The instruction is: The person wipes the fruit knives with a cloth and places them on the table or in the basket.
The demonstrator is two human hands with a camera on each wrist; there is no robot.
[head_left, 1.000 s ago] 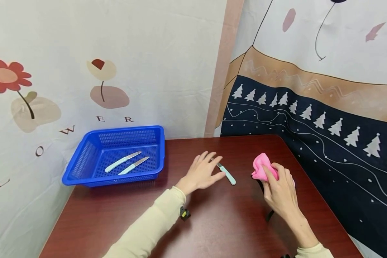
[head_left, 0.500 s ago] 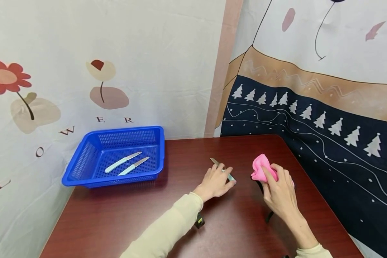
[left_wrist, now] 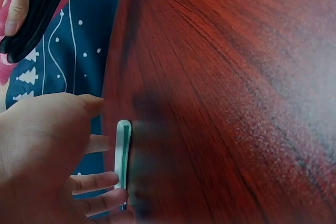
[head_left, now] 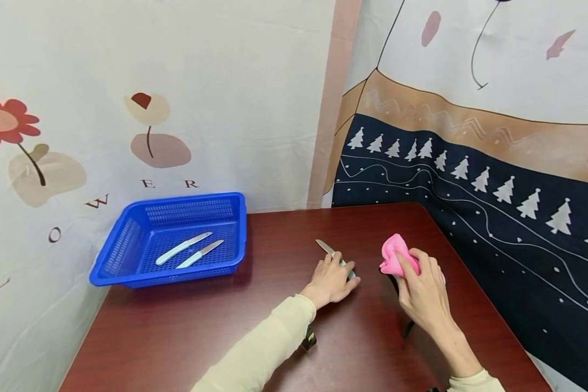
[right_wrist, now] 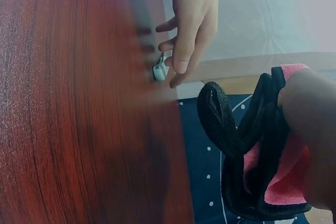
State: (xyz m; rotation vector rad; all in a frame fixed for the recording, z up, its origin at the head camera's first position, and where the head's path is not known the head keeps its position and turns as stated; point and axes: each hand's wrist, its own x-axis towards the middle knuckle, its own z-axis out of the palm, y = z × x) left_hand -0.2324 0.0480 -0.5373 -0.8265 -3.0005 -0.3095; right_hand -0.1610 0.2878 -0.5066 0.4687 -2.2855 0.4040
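Head view: left hand spreads loosely over the knife on the table, right hand grips pink cloth; fingers slipping forward off the handle could meet the bare blade.

One camera is up on the person's head, looking forward and down over the whole brown table. It sits far enough back to catch the blue basket on the left and the dark tree cloth on the right. The left wrist camera is very close to the left hand and looks past it toward the right side. The right wrist camera, close to the pink cloth, looks across to the left hand and the far pale wall. Both wrist pictures lie sideways. From here, I'd say all three share the left hand, the pink cloth and the knife.
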